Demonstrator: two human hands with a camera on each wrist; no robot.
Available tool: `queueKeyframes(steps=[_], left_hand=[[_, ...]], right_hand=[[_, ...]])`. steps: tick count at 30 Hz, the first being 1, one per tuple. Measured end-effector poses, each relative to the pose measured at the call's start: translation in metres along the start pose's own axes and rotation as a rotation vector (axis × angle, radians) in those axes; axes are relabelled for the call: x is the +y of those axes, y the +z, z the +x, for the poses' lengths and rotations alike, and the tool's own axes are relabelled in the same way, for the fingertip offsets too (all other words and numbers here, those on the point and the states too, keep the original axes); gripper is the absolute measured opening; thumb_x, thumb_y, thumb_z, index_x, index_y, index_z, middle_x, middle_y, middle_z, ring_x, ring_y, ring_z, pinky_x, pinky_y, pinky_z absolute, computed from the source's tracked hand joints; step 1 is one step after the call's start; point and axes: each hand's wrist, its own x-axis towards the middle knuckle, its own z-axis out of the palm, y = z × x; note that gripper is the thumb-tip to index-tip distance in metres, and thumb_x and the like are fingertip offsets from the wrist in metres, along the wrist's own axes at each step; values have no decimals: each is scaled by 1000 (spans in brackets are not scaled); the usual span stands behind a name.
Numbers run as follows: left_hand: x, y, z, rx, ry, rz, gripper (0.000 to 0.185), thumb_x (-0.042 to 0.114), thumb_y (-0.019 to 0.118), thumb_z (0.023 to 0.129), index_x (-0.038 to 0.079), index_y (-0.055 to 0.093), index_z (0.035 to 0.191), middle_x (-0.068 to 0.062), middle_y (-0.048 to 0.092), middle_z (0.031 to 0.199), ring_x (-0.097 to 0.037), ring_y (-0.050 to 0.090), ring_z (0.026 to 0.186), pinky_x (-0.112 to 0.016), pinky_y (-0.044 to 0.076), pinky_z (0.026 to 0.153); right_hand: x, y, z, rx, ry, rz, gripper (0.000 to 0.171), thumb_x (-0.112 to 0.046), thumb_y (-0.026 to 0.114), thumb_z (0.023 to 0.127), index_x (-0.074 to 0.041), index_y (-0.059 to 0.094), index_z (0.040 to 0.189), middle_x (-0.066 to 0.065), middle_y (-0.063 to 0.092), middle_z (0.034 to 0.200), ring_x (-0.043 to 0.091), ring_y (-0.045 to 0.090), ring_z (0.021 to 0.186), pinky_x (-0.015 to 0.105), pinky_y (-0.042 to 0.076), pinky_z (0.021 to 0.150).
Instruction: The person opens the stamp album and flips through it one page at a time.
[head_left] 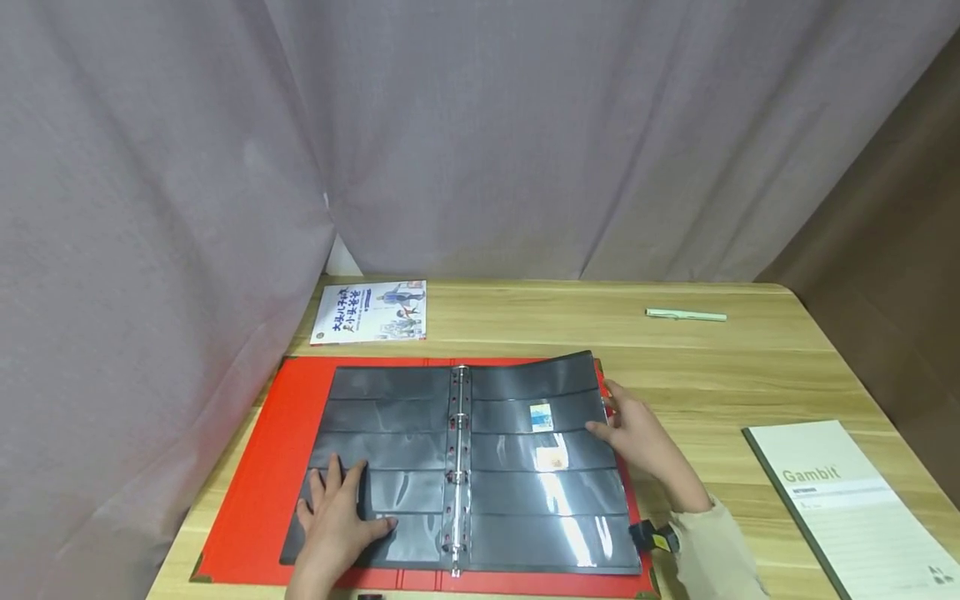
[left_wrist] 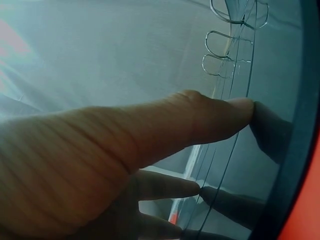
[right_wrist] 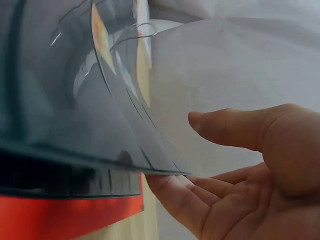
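Note:
A red ring binder [head_left: 251, 467] lies spread flat, with black pocket pages on both sides of its metal rings [head_left: 458, 467]. On the left-hand page [head_left: 390, 417] rests my left hand [head_left: 334, 521], its fingers spread and fingertips on the plastic. My right hand [head_left: 643, 433] is at the outer edge of the right-hand page [head_left: 525, 533]. In the right wrist view its fingers [right_wrist: 175, 197] support that raised edge from below, while the thumb stands apart above it. Two small stamp-like pieces, one blue and white [head_left: 541, 417] and one pale [head_left: 552, 458], sit in this page's pockets.
Behind the binder is a white picture-covered booklet [head_left: 367, 312]. A pale green pen [head_left: 686, 315] lies at the back right of the wooden table [head_left: 525, 317]. At the right is a notebook [head_left: 847, 500] marked Gambit. Grey curtains [head_left: 480, 142] hang behind.

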Motion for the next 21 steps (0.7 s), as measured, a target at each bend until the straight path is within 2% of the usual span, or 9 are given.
queueKeyframes(steps=[4,7,9,11,13,16,19,21], left_hand=[[1,0,0,2,-7,1,99,34,88,53,0,42,134,-36,12,144,-58,0,128,-73,3,93],[0,0,-1,5,-13,10,98,33,89,54,0,43,134,-35,12,144,-57,1,129,-73,3,93],[0,0,-1,8,-15,18,98,33,89,54,0,43,134,-35,13,144,-57,2,129,-73,4,93],[0,0,-2,7,-19,23,98,34,88,54,0,43,134,-35,13,144,-57,2,129,-73,5,93],[0,0,-1,7,-21,22,98,34,89,53,0,43,134,-35,13,144,-57,2,129,-73,5,93],[-1,0,-1,6,-23,9,98,32,89,54,0,43,134,-35,12,145,-56,0,129,-72,4,94],[-1,1,-1,8,-16,0,97,32,88,54,-1,43,134,-34,12,145,-56,1,129,-72,3,94],[-1,1,-1,7,-10,0,96,32,88,55,0,43,134,-34,12,145,-56,0,129,-72,3,94]], right_hand=[[-6,-4,-13,-55,-9,22,68,-9,64,84,13,28,136,29,57,108,23,57,75,32,49,59],[-8,-4,-24,-100,-13,34,69,-7,63,85,10,25,140,32,54,115,36,59,92,37,52,65],[-9,-5,-31,-132,-16,55,71,-7,63,85,9,22,141,35,49,122,41,55,104,39,52,70],[-10,-5,-38,-177,10,112,76,-4,63,84,4,18,144,34,48,121,38,59,92,37,53,64],[-13,-6,-44,-222,37,181,81,-1,63,82,0,13,146,30,51,114,31,61,75,36,52,58],[-15,-9,-51,-272,60,273,86,5,61,81,-4,8,148,24,54,106,20,52,52,36,50,49],[-17,-10,-58,-280,44,306,84,7,58,81,-3,8,147,25,55,109,15,50,51,36,50,50],[-18,-11,-63,-280,43,310,81,6,57,83,-4,9,147,20,57,98,14,49,51,35,50,51]])
